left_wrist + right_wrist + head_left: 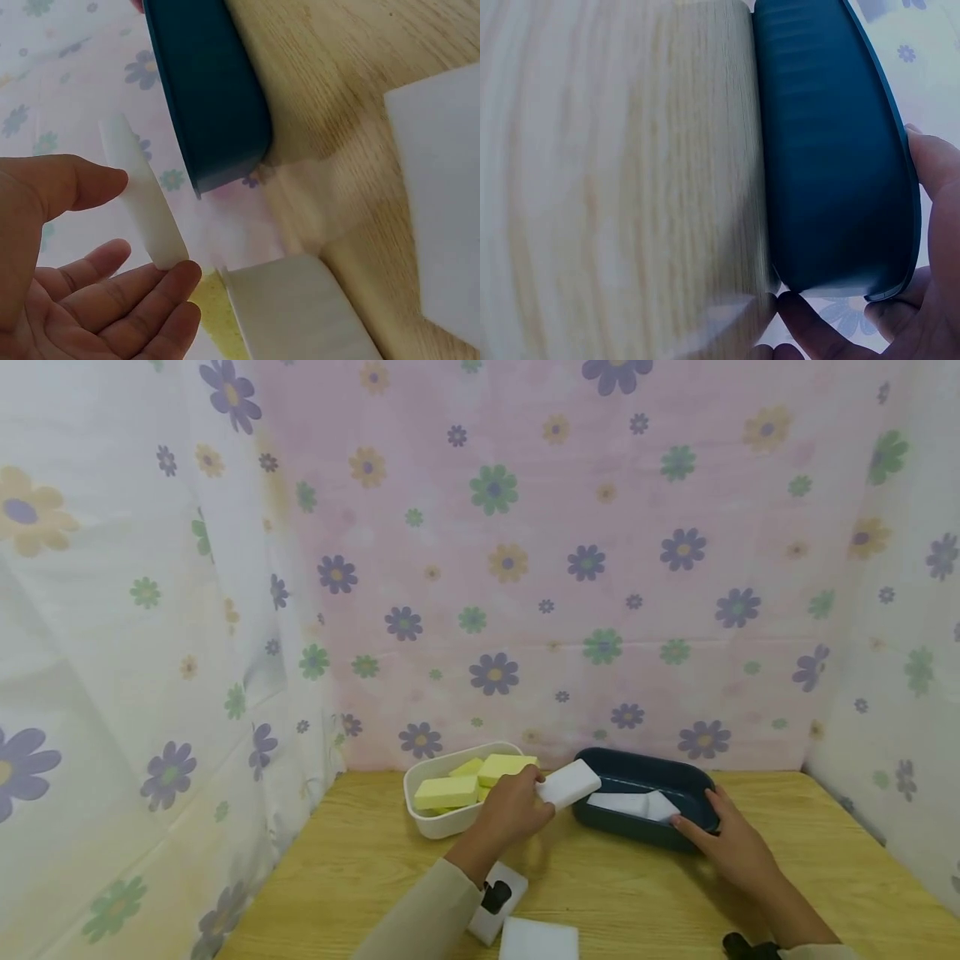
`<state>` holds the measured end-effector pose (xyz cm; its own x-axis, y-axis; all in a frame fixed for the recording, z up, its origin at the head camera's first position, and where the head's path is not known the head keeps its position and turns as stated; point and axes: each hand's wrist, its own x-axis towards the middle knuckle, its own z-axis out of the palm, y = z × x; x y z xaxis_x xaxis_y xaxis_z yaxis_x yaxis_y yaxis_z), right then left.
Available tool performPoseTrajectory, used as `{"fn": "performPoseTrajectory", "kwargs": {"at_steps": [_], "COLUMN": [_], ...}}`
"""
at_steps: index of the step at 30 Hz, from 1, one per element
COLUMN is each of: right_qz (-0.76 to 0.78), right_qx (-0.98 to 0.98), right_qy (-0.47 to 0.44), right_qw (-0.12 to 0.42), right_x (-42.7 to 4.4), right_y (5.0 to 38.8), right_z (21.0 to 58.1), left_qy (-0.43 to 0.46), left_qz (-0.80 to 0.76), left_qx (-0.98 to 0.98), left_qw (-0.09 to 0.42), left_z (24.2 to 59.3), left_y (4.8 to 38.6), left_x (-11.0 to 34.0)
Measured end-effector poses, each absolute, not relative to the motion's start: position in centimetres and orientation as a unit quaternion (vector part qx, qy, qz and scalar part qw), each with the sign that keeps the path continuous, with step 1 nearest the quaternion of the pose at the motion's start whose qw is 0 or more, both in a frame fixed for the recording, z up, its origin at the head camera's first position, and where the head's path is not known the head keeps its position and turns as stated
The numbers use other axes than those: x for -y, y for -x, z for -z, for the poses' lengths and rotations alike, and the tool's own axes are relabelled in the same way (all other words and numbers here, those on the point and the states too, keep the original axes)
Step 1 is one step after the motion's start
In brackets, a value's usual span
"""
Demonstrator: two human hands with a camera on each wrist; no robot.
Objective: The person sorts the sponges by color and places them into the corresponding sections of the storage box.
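Note:
My left hand (513, 810) pinches a white sponge block (570, 783) between thumb and fingertips, above the table at the near left rim of a dark blue tub (637, 832). In the left wrist view, the sponge (142, 195) appears edge-on. Two white sponge pieces (618, 803) lie inside the tub. My right hand (738, 847) holds the tub's right end, thumb on the near rim and fingers round the end; the right wrist view shows it gripping the tub wall (832, 165). Left of the left hand stands a white tub (442, 827) with several yellow sponges (447, 792).
Nearer me on the wooden table (360, 860) lie a white block with a black mark or object (495, 897) and another white block (538, 939), partly cut off. A flowered curtain (450, 710) stands right behind both tubs and along the sides.

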<state>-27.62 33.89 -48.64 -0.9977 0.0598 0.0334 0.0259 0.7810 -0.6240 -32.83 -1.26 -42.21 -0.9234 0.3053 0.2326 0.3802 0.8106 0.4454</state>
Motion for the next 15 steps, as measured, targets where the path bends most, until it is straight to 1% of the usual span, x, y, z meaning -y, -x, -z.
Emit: {"fn": "performPoseTrajectory", "kwargs": {"at_steps": [15], "right_qz": [-0.325], "right_qx": [0.945], "right_qy": [0.027], "right_qw": [0.035], "right_x": [-33.8], "right_y": [27.7], "right_z": [48.6], "left_qy": [0.166], "left_qz": [0.213], "left_qx": [0.962], "left_qw": [0.046], "left_z": [41.5], "left_y": [33.9], "left_x": [-2.4]}}
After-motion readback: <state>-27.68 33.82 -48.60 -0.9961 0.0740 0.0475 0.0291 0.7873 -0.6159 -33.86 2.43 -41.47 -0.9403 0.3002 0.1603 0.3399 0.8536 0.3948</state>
